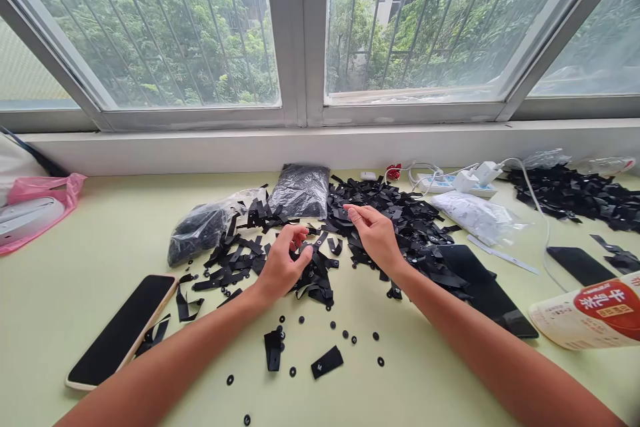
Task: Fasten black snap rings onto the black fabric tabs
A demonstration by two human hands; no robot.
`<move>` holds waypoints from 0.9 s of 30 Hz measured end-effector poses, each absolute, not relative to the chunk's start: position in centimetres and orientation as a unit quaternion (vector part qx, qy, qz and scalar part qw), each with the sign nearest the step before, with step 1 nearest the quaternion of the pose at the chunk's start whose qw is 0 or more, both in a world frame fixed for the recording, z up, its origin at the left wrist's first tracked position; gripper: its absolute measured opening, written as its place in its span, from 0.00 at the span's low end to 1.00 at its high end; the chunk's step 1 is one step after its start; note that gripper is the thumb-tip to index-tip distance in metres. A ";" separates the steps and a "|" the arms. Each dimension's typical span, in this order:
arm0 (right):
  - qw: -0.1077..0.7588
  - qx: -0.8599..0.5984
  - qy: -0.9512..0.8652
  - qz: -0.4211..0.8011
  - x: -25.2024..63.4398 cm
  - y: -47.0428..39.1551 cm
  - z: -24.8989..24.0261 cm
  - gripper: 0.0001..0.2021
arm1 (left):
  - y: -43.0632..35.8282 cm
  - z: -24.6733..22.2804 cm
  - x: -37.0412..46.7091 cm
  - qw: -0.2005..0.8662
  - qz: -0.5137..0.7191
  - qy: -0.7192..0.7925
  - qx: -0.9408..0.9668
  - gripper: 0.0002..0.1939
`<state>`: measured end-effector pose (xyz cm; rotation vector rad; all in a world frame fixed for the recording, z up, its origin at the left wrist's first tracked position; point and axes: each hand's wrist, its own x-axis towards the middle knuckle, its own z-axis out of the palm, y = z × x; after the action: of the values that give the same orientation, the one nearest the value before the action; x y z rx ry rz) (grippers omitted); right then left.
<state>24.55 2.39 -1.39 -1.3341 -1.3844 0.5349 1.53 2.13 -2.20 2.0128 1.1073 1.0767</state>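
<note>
My left hand (286,260) hovers at the near side of the scattered black fabric strips (240,257), its fingers curled and its thumb apart from them, with nothing seen in it. Over the larger heap of black strips (400,207), my right hand (374,230) has its thumb and forefinger brought together; whatever may be between them is too small to make out. Nearer to me lie a folded black strip (273,350), a black strip marked M (327,362) and several small round black discs (293,371).
A phone (123,330) lies at the left, near bags of black material (197,233) (300,190). To the right are a black tablet (485,290), a white bag (475,213), a power strip (445,183) with cables, and a bottle (590,310).
</note>
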 end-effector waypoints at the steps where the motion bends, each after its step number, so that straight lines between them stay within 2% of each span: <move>1: 0.559 -0.543 -0.559 0.284 23.9 2.1 -1.2 0.22 | 2.1 -2.1 1.6 0.302 0.401 0.407 0.763 0.14; 4: 0.569 -0.482 -0.501 0.439 22.3 1.4 -1.1 0.23 | 2.1 -1.9 1.7 0.312 0.384 0.387 0.778 0.20; 7: 0.585 -0.445 -0.468 0.491 21.3 1.0 -1.3 0.21 | 2.1 -1.7 1.7 0.313 0.371 0.383 0.786 0.24; 12: 0.573 -0.414 -0.450 0.546 20.5 0.6 -2.1 0.21 | 2.0 -1.8 1.8 0.339 0.327 0.364 0.804 0.19; 16: 0.568 -0.406 -0.452 0.556 20.0 0.5 -3.0 0.21 | 2.1 -2.0 1.8 0.313 0.311 0.355 0.824 0.16; 19: 0.591 -0.446 -0.456 0.494 20.0 0.4 -3.5 0.25 | 2.1 -2.0 1.7 0.310 0.305 0.366 0.823 0.19; 21: 0.600 -0.483 -0.497 0.399 20.0 0.1 -3.5 0.22 | 2.1 -1.9 1.7 0.322 0.307 0.379 0.811 0.20; 23: 0.566 -0.489 -0.586 0.311 20.0 -0.3 -3.5 0.15 | 2.2 -1.9 1.6 0.337 0.308 0.383 0.803 0.20; 27: 0.477 -0.441 -0.720 0.245 20.1 -0.7 -3.6 0.14 | 2.2 -1.8 1.4 0.361 0.301 0.358 0.807 0.19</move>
<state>20.11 -0.65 -3.58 -1.0771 -1.7579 0.5992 1.36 2.20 -1.84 2.0798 0.9219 0.7754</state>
